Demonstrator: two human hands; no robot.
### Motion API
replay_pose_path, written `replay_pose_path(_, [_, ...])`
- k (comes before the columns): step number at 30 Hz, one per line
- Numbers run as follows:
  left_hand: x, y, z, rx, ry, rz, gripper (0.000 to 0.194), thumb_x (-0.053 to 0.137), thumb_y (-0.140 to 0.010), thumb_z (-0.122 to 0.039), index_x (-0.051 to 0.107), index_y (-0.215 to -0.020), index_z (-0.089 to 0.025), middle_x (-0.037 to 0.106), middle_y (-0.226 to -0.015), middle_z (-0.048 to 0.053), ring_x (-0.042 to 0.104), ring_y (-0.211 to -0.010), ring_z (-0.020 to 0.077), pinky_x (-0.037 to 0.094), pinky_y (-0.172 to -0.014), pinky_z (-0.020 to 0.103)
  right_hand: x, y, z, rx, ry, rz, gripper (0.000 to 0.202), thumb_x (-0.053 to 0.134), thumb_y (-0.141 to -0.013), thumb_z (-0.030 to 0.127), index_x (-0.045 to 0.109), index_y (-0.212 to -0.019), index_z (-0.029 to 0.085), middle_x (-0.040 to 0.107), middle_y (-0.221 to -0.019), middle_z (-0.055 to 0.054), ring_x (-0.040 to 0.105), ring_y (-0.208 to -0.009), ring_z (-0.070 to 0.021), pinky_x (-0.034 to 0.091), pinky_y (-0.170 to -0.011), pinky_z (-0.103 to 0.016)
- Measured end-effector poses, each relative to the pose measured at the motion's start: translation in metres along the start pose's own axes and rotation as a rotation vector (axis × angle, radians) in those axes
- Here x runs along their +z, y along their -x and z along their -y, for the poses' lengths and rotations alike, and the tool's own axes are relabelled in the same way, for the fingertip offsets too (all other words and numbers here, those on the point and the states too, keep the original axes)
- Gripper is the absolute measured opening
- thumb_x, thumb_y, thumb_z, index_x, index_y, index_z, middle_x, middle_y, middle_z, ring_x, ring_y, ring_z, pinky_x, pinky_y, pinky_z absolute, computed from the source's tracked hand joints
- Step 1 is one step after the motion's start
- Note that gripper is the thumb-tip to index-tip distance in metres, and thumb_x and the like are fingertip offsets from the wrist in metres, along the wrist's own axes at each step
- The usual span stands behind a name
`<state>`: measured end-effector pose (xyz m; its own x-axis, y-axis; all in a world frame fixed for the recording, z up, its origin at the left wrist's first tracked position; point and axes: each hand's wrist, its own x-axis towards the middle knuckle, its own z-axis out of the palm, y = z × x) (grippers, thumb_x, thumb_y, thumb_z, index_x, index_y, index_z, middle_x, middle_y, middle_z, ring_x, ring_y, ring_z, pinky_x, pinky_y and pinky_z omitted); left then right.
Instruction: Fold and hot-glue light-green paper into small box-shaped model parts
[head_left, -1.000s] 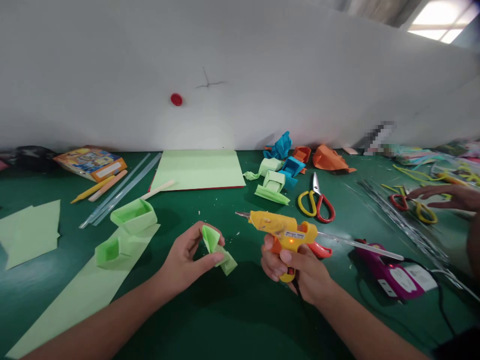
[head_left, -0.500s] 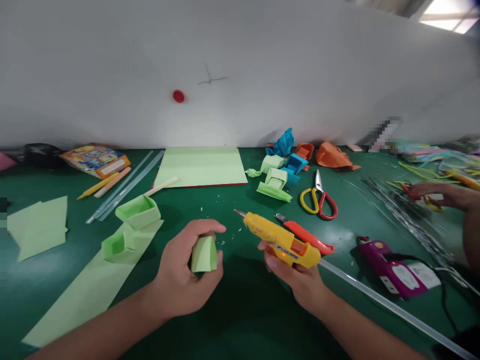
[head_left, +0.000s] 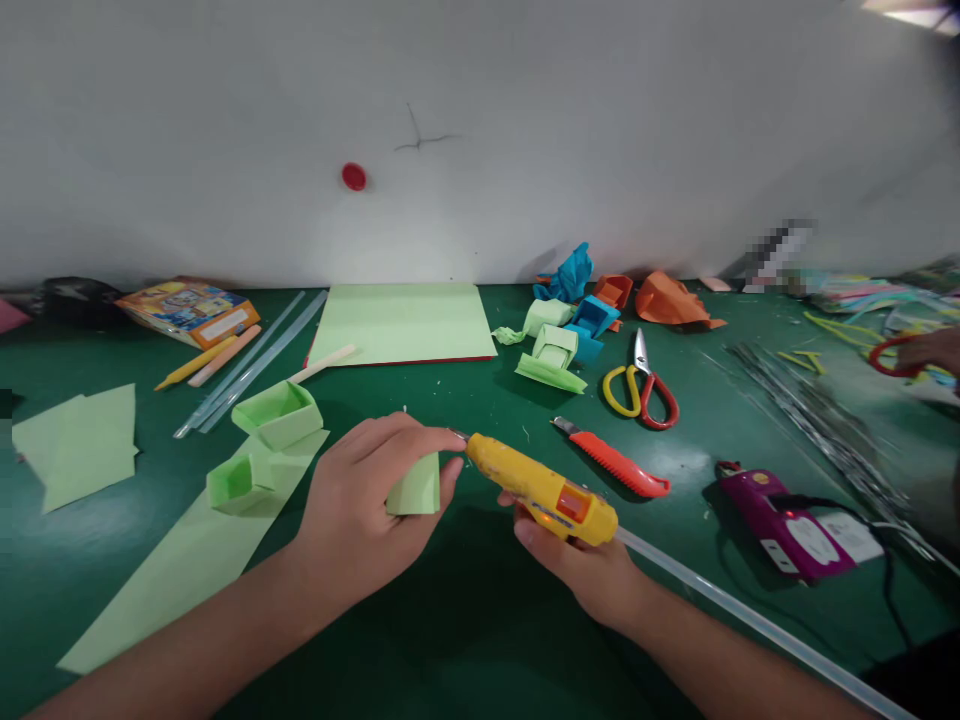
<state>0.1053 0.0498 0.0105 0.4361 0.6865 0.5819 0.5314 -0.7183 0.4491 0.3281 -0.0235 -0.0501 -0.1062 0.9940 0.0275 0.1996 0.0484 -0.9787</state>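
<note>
Head view shows the left hand (head_left: pixel 364 490) closed around a folded green paper piece (head_left: pixel 420 490). The right hand (head_left: pixel 589 572) grips a yellow glue gun (head_left: pixel 529 483) near it, with a clear stick (head_left: pixel 720 597) in its rear. At left, larger box (head_left: pixel 296 431) and smaller box (head_left: pixel 224 490) show green paper insides.

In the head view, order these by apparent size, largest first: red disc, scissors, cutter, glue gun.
1. Glue gun
2. Cutter and scissors: too alike to rank
3. Red disc
</note>
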Motion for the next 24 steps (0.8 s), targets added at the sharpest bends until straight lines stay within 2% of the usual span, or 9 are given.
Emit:
replay_pose_path(3, [0.0010,0.0006,0.0016,-0.019,-0.012,-0.002,0.007,0.064,-0.092,-0.025,0.068,-0.098,-0.026,0.073,-0.091,0.000,0.069,-0.080,0.0186,0.053,-0.070,0.032,0.0003,0.0002,-0.0008,0.005,-0.025,0.022,0.027,0.066,-0.093,0.046,0.073,-0.109,0.025,0.061,-0.074,0.000,0.049,-0.060,-0.0150,0.045,-0.056,-0.029])
replay_pose_path(11, [0.0019,0.0001,0.0016,-0.019,-0.047,-0.004,0.009,0.063,-0.092,-0.027,0.067,-0.100,-0.026,0.072,-0.087,0.000,0.067,-0.077,0.0194,0.049,-0.067,0.033,0.0000,0.0005,-0.0046,0.022,-0.057,0.055,0.024,0.066,-0.095,0.044,0.069,-0.110,0.026,0.058,-0.073,0.001,0.047,-0.060,-0.0136,0.040,-0.055,-0.027])
replay_pose_path(18, [0.0023,0.0019,0.0021,-0.009,-0.042,0.002,0.005,0.061,-0.091,-0.022,0.063,-0.093,-0.026,0.071,-0.087,-0.001,0.067,-0.079,0.0184,0.051,-0.075,0.034,0.0000,-0.0010,0.0019,0.021,-0.092,0.060,0.024,0.065,-0.095,0.044,0.070,-0.110,0.025,0.056,-0.073,0.001,0.044,-0.059,-0.0133,0.038,-0.054,-0.028])
replay_pose_path(24, [0.0020,0.0016,0.0004,-0.042,-0.062,0.020,0.010,0.059,-0.096,-0.030,0.065,-0.104,-0.027,0.071,-0.086,0.000,0.065,-0.076,0.0191,0.049,-0.069,0.034,0.0002,-0.0013,0.0013,0.031,-0.108,0.069,0.024,0.066,-0.095,0.044,0.070,-0.109,0.025,0.055,-0.071,0.001,0.043,-0.057,-0.0130,0.037,-0.052,-0.027])
